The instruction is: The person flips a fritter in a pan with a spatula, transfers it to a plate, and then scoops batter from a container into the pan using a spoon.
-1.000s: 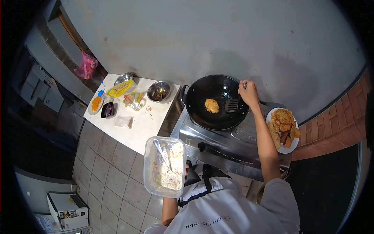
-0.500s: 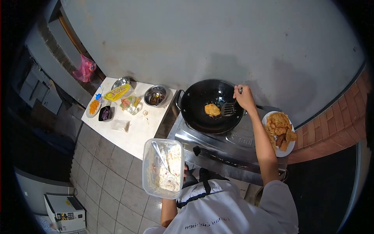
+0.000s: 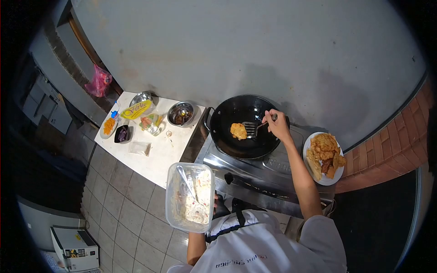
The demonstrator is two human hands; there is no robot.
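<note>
My right hand grips the handle of a slotted spatula over the black wok. The spatula's blade touches the right side of a golden fritter lying in the wok. Low in the view, my left hand holds a clear plastic container from its right side, most of the fingers hidden behind it. Inside are pale batter and a metal spoon. A white plate of fried pieces sits right of the stove.
The white table on the left bears metal bowls, a yellow-labelled bag, a small black bowl, a plate of orange pieces and a small clear packet. A grey wall rises behind the stove.
My right hand and the spatula have moved left and slightly up. The fritter has shifted left in the wok, and the blade now meets its edge. My left hand and the container stay nearly still.
</note>
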